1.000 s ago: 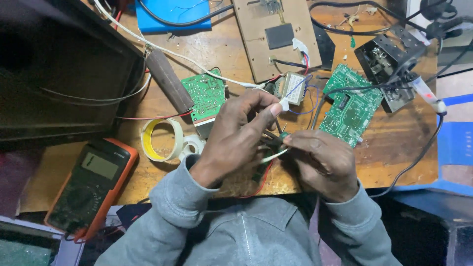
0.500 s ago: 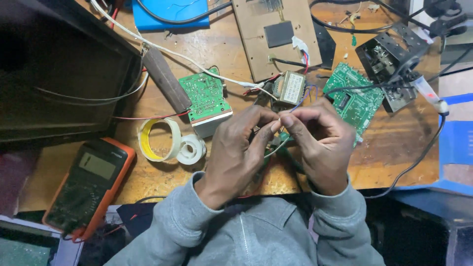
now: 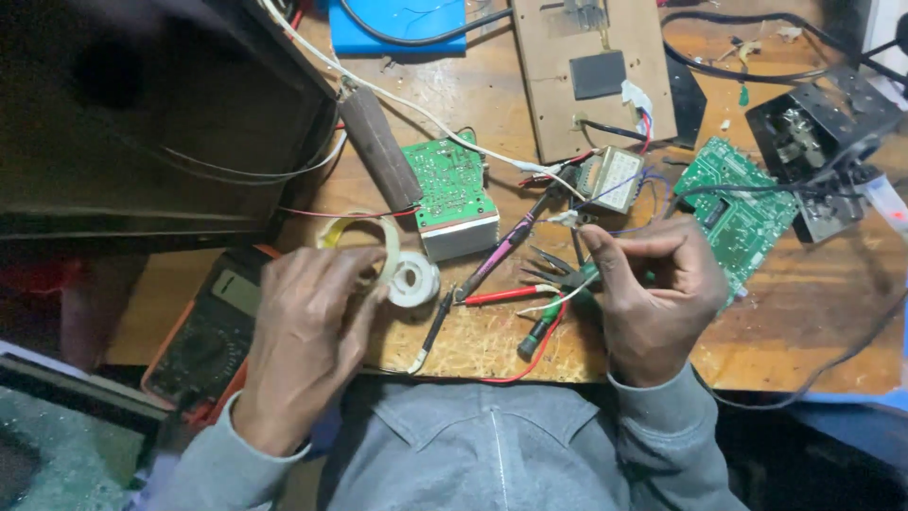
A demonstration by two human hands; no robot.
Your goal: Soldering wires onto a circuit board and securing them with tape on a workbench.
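Note:
My left hand [image 3: 307, 331] has reached to the left, above an orange-cased multimeter [image 3: 203, 326]. Its fingertips close on a yellow tape roll [image 3: 364, 237], which stands tilted next to a white roll [image 3: 413, 279]. My right hand [image 3: 653, 293] is curled at the desk's front. Its thumb and forefinger pinch a thin wire [image 3: 570, 220] that leads towards a small transformer [image 3: 610, 178]. Pliers [image 3: 558, 276], a red probe [image 3: 501, 295] and a green-handled screwdriver [image 3: 541, 333] lie between the two hands.
Two green circuit boards [image 3: 452, 189] [image 3: 733, 203] lie on the wooden desk [image 3: 804, 341], with a brown board [image 3: 591, 71] behind them. A black metal bracket [image 3: 823, 132] sits at the far right and a dark box [image 3: 142, 114] fills the left. Cables cross the desk.
The hands were together over the middle of the desk. My left hand has since moved left onto the yellow tape roll, while my right hand stays with the wire.

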